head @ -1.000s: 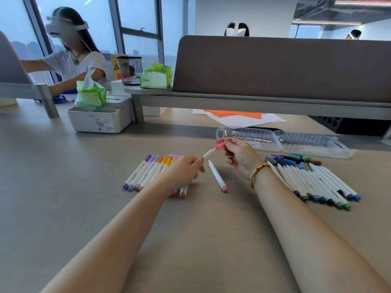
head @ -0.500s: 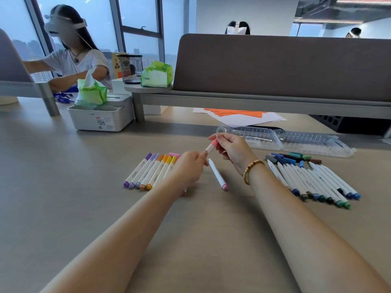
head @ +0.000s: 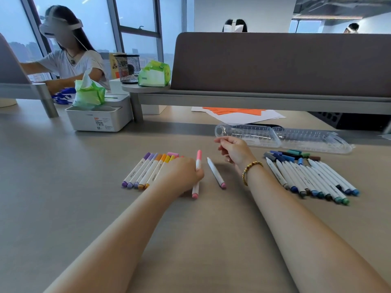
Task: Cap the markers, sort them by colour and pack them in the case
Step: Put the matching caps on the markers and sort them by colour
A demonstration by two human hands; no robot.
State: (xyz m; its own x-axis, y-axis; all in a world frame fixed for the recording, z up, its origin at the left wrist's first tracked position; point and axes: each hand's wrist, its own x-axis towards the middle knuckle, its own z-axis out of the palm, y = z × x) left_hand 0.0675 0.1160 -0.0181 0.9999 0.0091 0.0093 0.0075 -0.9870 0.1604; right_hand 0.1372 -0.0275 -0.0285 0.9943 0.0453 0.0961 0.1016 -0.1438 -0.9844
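Beyond the left hand [head: 182, 176] lies the sorted row of purple, orange and yellow markers [head: 146, 171] on the worktop [head: 63, 187]. That hand grips the pink marker [head: 197, 173], which now wears its pink cap; half a second ago the right hand [head: 234, 152] was pressing it on, so this one looks ready to join the row. Its long axis runs away from the person, cap farthest. Just right of it lies an uncapped marker [head: 215, 173], tip away. The right hand has let go, its fingers loosely curled, hovering before the clear case [head: 281, 138].
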